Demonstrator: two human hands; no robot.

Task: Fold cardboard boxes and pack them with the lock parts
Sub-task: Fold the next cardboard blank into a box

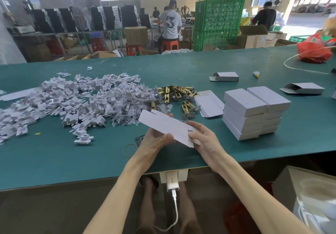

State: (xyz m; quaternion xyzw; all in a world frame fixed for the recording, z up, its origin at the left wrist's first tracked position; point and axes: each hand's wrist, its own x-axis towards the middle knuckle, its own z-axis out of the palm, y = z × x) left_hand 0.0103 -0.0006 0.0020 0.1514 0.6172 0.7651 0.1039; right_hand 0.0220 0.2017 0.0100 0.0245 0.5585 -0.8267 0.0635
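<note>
- Two hands of yours meet over the near edge of the green table (54,161), both forearms reaching up from 6 o'clock and converging.
- Your left hand (154,141) is palm-up and grips the flat box blank (169,126) from underneath: the thumb is pressed on the near edge and a fingertip shows past the far edge.
- Your right hand (203,139) comes in from 4 o'clock with the wrist angled inward. Its fingers are curled over the blank's right end and pinch it near the slotted tabs.
- The blank is unfolded, clear of the table and tilted, its long axis running from 10 o'clock down to 4 o'clock.
- Taking the blank as the dial centre, the brass latch parts (174,92) lie in a loose heap at 12 o'clock.
- A pile of white card inserts (63,102) spreads from 9 to 11 o'clock, with small clear bags (127,113) along its near right edge.
- More flat blanks (209,104) are stacked at 1 o'clock, just right of the latches.
- Closed folded boxes (254,112) stand stacked in two columns at 3 o'clock, well apart from your right hand.
- Two open-ended boxes lie further out, one (225,76) at 1 o'clock and the other (303,88) at 2 o'clock.
- A rubber band (130,150) lies on the table at 8 o'clock, just beside your left wrist.
</note>
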